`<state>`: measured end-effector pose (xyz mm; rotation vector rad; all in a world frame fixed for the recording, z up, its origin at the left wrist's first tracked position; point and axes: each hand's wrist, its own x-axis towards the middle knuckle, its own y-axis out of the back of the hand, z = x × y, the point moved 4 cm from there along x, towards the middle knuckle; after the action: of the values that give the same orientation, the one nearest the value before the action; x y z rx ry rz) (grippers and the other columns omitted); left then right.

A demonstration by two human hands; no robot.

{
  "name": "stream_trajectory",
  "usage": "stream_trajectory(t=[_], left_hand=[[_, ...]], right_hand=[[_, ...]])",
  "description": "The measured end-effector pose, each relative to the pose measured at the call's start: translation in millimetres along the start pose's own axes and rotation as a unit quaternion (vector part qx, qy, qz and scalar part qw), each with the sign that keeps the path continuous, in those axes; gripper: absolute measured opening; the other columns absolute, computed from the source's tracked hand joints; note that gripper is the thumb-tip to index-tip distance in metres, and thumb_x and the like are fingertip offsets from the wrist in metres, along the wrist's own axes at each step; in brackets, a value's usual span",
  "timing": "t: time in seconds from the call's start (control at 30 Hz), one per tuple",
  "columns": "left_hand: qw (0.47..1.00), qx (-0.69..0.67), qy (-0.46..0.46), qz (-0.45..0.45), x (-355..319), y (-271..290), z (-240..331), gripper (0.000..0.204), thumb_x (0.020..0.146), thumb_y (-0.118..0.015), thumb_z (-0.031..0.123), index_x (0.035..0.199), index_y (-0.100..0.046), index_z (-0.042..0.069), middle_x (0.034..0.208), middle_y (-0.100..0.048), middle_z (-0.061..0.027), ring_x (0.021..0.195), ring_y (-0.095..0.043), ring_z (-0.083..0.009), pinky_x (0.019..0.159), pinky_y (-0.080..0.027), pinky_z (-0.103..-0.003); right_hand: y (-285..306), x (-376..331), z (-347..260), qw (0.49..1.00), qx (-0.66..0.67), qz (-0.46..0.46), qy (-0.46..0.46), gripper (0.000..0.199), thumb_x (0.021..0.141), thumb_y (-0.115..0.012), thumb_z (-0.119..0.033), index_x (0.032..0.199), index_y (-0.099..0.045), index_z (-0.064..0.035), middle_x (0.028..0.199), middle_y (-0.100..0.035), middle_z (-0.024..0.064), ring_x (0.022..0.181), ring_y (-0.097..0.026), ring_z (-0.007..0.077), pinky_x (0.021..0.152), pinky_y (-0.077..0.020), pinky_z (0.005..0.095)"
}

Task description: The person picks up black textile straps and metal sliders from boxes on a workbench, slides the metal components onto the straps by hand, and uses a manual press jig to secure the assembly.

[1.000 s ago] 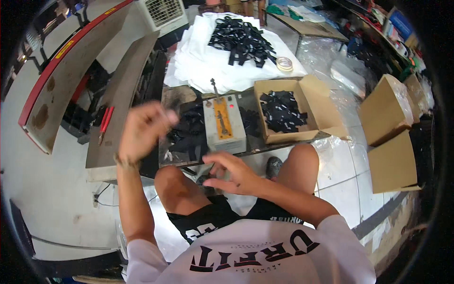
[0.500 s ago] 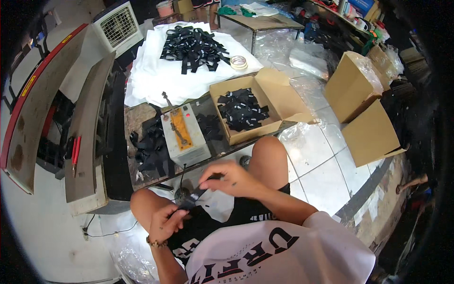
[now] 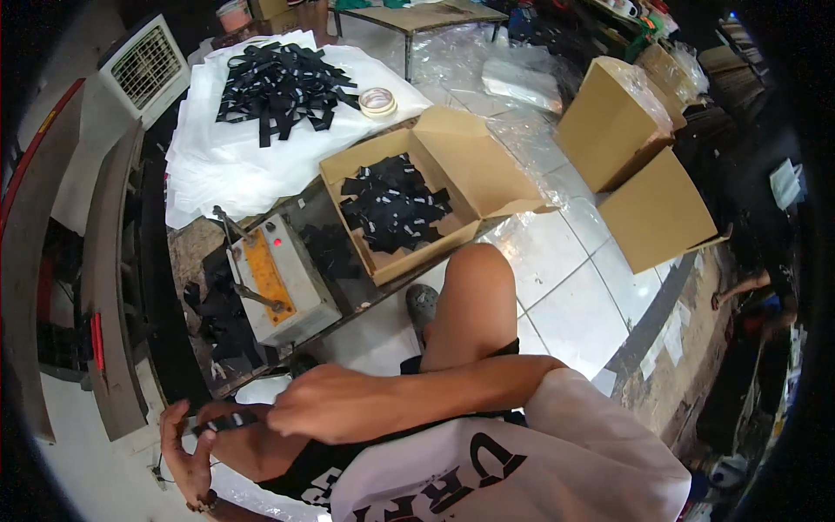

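A short black fabric strip (image 3: 224,424) with small white marks is stretched between my two hands, low at the left over my leg. Thumb and fingers of my left hand (image 3: 186,459) pinch its left end. At the other end my right hand (image 3: 315,405) is closed on the strip, its fingertips partly hidden behind the hand. Beyond the hands stands a grey box-shaped machine (image 3: 283,278) with an orange top plate, a metal arm and a red light. Black strips (image 3: 228,317) lie heaped beside it.
An open cardboard box (image 3: 383,268) holds many black pieces. Past it, a pile of black straps (image 3: 278,87) and tape rolls (image 3: 377,102) rest on white sheets (image 3: 196,174). Two more cartons (image 3: 665,209) stand on the tiled floor at right. A long bench (image 3: 113,348) runs along the left.
Both hands have moved left with the strip, which now lies nearly level instead of slanting. The whole view has shifted, so the machine and boxes appear farther left.
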<state>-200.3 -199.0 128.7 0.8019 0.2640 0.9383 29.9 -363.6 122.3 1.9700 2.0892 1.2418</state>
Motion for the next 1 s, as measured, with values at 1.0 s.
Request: stream_trajectory(t=[1.0], left_hand=[[0.958, -0.202, -0.205, 0.001, 169.0, -19.4, 62.6, 0.027, 0.087, -0.076, 0.014, 0.109, -0.068, 0.0, 0.1, -0.068, -0.0063, 0.089, -0.063, -0.0099, 0.077, -0.049, -0.025]], right_hand=[[110.2, 149.0, 62.2, 0.986, 0.068, 0.089, -0.122, 0.013, 0.089, -0.067, -0.002, 0.102, -0.067, 0.0012, 0.082, -0.068, 0.0036, 0.073, -0.062, 0.0076, 0.066, -0.0509, 0.0239]])
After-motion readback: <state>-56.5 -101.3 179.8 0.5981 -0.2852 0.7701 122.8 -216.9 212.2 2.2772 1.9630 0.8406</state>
